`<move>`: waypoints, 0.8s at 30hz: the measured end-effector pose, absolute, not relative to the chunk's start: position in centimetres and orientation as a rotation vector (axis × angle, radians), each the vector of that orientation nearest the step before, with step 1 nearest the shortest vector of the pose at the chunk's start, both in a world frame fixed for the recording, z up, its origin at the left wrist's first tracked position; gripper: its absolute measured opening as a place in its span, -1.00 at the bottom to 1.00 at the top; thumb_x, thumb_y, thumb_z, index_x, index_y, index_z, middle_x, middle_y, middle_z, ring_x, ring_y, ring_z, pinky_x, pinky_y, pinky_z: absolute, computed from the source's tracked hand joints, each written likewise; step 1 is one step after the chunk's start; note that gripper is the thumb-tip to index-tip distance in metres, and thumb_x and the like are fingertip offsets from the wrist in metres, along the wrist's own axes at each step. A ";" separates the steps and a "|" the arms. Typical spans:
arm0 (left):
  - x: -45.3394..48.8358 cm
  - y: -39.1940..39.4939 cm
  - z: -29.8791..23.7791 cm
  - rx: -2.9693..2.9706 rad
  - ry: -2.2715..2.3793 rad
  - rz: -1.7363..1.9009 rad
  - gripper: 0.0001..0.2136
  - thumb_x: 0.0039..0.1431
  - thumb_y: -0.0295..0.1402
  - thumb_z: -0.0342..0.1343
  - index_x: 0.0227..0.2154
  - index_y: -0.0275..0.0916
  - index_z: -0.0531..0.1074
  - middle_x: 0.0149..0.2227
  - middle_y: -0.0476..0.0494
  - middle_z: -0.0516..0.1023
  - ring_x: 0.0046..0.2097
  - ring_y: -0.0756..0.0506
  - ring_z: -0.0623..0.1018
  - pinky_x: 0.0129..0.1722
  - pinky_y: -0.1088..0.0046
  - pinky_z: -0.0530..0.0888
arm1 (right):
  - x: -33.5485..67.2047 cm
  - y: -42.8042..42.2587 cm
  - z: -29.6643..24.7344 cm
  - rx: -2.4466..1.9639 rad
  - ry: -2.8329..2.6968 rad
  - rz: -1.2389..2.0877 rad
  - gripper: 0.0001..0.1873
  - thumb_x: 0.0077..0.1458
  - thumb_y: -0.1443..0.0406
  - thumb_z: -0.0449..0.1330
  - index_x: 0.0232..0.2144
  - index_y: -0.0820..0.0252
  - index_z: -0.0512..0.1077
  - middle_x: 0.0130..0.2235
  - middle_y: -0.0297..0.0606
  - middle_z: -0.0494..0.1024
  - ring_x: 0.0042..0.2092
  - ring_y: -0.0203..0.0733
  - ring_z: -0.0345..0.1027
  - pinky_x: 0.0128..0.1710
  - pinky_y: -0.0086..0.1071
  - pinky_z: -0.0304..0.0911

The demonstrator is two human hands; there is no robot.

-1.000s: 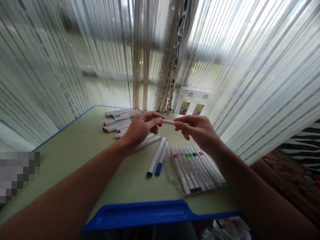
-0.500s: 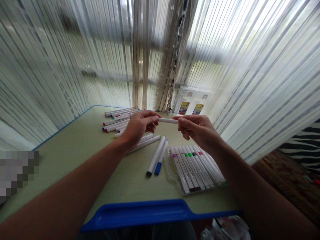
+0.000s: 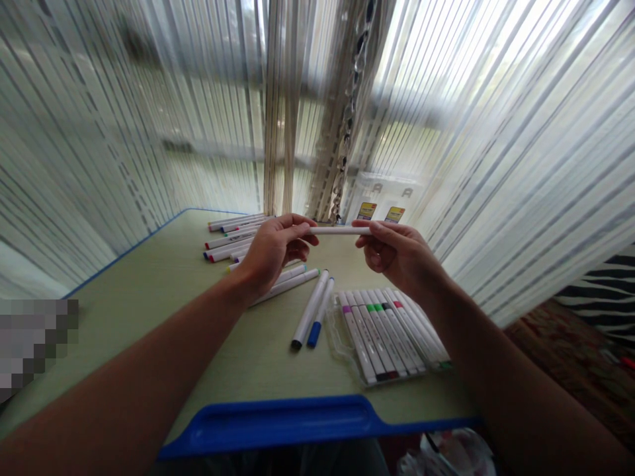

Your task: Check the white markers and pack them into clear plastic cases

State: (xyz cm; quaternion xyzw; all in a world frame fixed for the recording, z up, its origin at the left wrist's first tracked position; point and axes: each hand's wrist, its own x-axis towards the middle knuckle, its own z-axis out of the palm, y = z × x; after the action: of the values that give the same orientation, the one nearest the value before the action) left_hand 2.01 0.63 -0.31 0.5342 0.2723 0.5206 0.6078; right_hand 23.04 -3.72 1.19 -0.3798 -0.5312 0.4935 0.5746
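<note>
A white marker is held level above the table, stretched between my two hands. My left hand pinches its left end and my right hand pinches its right end, so both tips are hidden by fingers. Below and between the hands lie a thick white marker with a black end and a thinner marker with a blue cap. To the right, under my right forearm, a clear plastic case holds a row of white markers with coloured bands.
Several more markers lie loose behind my left hand, partly covered by it. A clear package lid with two yellow labels stands at the back against the curtain. A blue tray edge borders the table's front.
My right hand has shifted a little to the right along the marker, so more of the white barrel shows between my hands. The marker has risen slightly and sits more level.
</note>
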 end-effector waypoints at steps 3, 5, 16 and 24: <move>1.9 0.6 -0.3 1.230 0.612 1.215 -0.92 0.08 -0.43 0.21 -0.37 -0.33 0.51 -0.48 -0.11 0.56 -0.55 0.04 0.43 -0.50 0.48 0.35 | 23.2 -3.5 1.3 -0.895 -1.189 1.155 -0.76 0.04 0.17 0.34 -0.29 0.19 0.61 -0.47 -0.30 0.56 -0.62 -0.43 0.15 -0.68 -0.46 0.03; 1.9 0.7 -0.3 1.222 0.605 1.223 -0.92 0.07 -0.43 0.22 -0.36 -0.33 0.51 -0.48 -0.11 0.57 -0.55 0.05 0.42 -0.50 0.48 0.35 | 23.3 -3.3 1.4 -0.886 -1.146 1.160 -0.77 0.02 0.17 0.35 -0.31 0.21 0.61 -0.47 -0.30 0.56 -0.62 -0.44 0.14 -0.68 -0.48 0.02; 1.8 0.3 -0.3 1.272 0.477 1.168 -0.79 0.11 -0.38 0.28 -0.21 -0.34 0.61 -0.31 -0.23 0.66 -0.48 0.06 0.46 -0.41 0.48 0.40 | 23.7 -2.8 1.7 -0.922 -0.939 1.181 -0.77 0.07 0.17 0.34 -0.38 0.25 0.56 -0.54 -0.38 0.47 -0.64 -0.50 0.08 -0.72 -0.56 -0.02; 1.7 -0.1 -0.1 1.316 0.460 1.135 -0.76 0.08 -0.38 0.30 -0.17 -0.31 0.63 -0.28 -0.24 0.67 -0.47 0.06 0.46 -0.39 0.47 0.42 | 24.1 -2.5 1.6 -0.913 -0.907 1.223 -0.77 0.07 0.17 0.36 -0.38 0.25 0.55 -0.54 -0.40 0.44 -0.63 -0.51 0.06 -0.74 -0.61 0.00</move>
State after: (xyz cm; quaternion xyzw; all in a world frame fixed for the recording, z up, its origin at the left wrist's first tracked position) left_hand 1.72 -0.15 -0.07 0.5730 0.2004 0.4940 0.6225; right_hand 24.13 -2.47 1.60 -0.3988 -0.3964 0.5342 0.6312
